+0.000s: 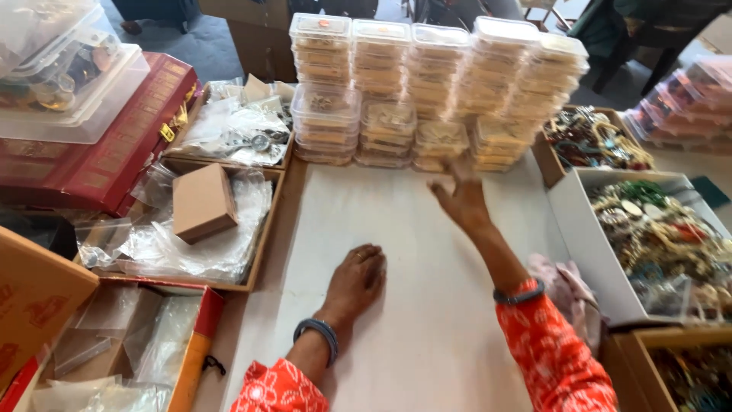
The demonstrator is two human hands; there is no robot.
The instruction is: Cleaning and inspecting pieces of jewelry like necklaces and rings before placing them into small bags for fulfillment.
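Though close, boxes [441,137] beyond right grip [460,200]

To your left, a small brown cardboard box [202,201] lies on clear plastic bags [191,244] in a shallow tray, with red boxes [114,137] behind. To your right, an open white box [587,252] holds mixed jewellery [663,229].

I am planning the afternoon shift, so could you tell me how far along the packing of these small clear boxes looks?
Done: many filled clear lidded boxes stand stacked in rows at the back of the white sheet. In hand: nothing is held; the left hand rests on the sheet and the right hand reaches toward the stacks. Left: the white box at the right holds plenty of loose jewellery.
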